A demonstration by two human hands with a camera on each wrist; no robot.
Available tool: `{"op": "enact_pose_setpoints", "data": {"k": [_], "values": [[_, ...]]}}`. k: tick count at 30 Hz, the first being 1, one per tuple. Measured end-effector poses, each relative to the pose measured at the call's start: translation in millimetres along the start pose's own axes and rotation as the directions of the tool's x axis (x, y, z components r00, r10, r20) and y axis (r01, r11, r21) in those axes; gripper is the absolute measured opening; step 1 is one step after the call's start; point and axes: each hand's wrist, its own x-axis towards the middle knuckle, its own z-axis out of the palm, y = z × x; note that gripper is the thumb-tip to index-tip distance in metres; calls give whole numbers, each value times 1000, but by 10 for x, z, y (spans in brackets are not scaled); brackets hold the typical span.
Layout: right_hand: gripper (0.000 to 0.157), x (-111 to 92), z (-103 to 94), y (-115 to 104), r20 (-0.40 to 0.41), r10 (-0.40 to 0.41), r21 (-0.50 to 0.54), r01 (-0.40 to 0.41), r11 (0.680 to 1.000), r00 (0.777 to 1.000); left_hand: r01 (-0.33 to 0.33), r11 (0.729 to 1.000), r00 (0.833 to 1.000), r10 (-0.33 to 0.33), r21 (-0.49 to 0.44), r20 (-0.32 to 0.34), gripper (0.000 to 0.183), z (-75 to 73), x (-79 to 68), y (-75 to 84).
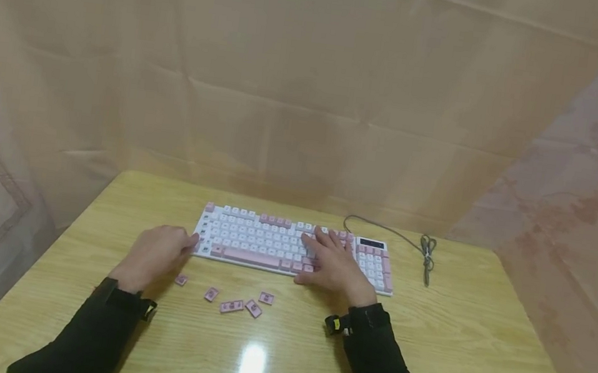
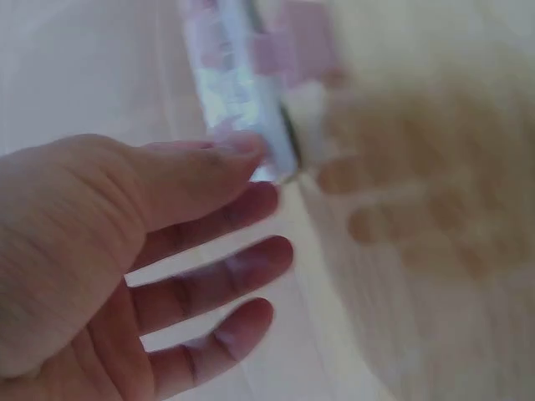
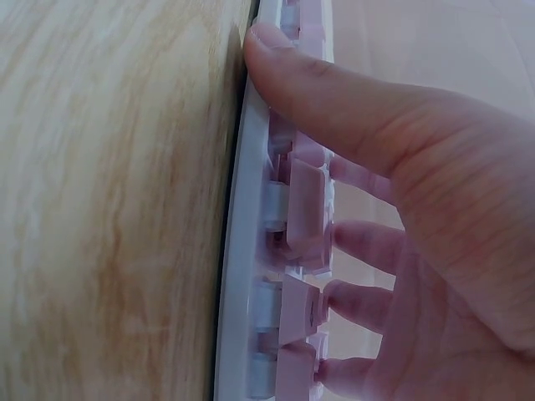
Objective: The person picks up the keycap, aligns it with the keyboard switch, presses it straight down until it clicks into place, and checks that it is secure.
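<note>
A white and pink keyboard lies across the back half of the table. My left hand is at its left end, pinching the front corner; in the left wrist view the thumb lies over the corner and the other fingers extend below and beyond it. Spread over the keys right of the middle is my right hand. Its thumb rests against the front edge, while the fingertips touch pink keys. Loose pink keycaps, among them a wider one, lie in front of the keyboard.
A grey cable runs from behind the keyboard to a tied bundle on the right. The wooden table reaches back to a beige cloth, with a flowered cloth at the right.
</note>
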Motion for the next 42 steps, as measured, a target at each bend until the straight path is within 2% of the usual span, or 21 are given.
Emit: {"op": "enact_pose_setpoints", "data": {"k": [3,7,10,14,18,23,29,32,36,39,42], "values": [[90,18,2,-18,5,-9,-2,9,1000,1000,-21,998,999,23,66,-34,18,20,-44,0],[91,22,-1,-23,16,3,-34,-2,999,1000,-106,978,989,123,179,-82,15,49,-73,24],[90,15,-16,-28,19,10,-40,-9,999,1000,-139,960,982,165,244,-90,20,44,-72,65],[90,11,-38,-39,18,11,-21,-11,1000,1000,-110,960,994,110,257,12,27,2,-91,130],[90,7,-44,-50,29,19,-14,-18,1000,999,-97,964,993,75,248,94,33,-43,-127,162],[90,9,-44,-48,26,12,-19,-11,1000,1000,-105,974,991,85,202,106,36,-59,-153,116],[91,19,-23,-21,19,5,-34,-5,999,1000,-72,997,990,70,15,122,35,-116,-196,22],[91,21,-25,-18,16,7,-37,-6,999,1000,-70,996,987,79,-62,143,34,-124,-181,-39],[91,15,-18,-17,15,10,-32,-9,999,1000,-97,988,985,112,-116,133,35,-145,-165,-109],[90,8,-13,-19,12,5,-30,-5,1000,1000,-68,983,984,94,-171,150,39,-195,-164,-129],[90,-1,-20,-31,12,6,-25,-5,1000,1000,-20,972,977,69,-234,204,40,-243,-154,-125]]}}
